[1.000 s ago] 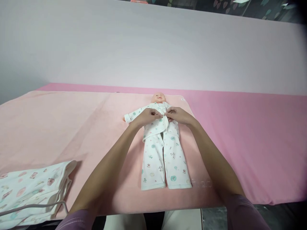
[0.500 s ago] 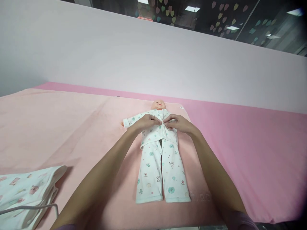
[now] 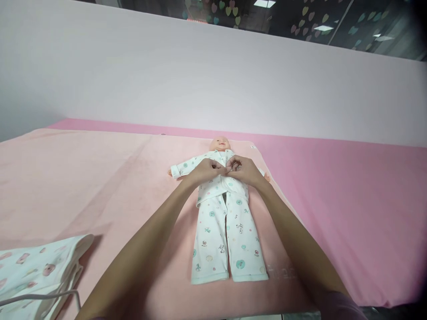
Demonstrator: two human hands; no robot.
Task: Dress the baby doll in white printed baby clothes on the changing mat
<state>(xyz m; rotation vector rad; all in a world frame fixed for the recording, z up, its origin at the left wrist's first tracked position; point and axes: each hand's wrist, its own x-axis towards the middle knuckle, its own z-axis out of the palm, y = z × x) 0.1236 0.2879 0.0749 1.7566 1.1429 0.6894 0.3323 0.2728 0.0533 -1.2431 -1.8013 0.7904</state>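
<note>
A baby doll (image 3: 220, 143) lies on its back on a light pink mat (image 3: 126, 195), head away from me. It wears a white printed shirt (image 3: 210, 192) and matching white printed trousers (image 3: 210, 244). Over the chest, my left hand (image 3: 210, 170) pinches the front edge of the shirt. My right hand (image 3: 242, 170) meets it there, fingers curled and also pinching at the shirt's front opening. The fingertips of both hands touch or nearly touch. Whatever fastening lies between them is hidden by the fingers.
A folded white printed cloth (image 3: 50, 262) lies at the lower left, with a grey cable (image 3: 43, 296) across it. Darker pink sheeting (image 3: 340, 200) covers the right side. Behind rises a white wall (image 3: 213, 84) below a dark window with heart stickers.
My right hand has turned and shifted slightly left, closer against my left hand. The doll's hand on the right side now shows. The view has tilted slightly.
</note>
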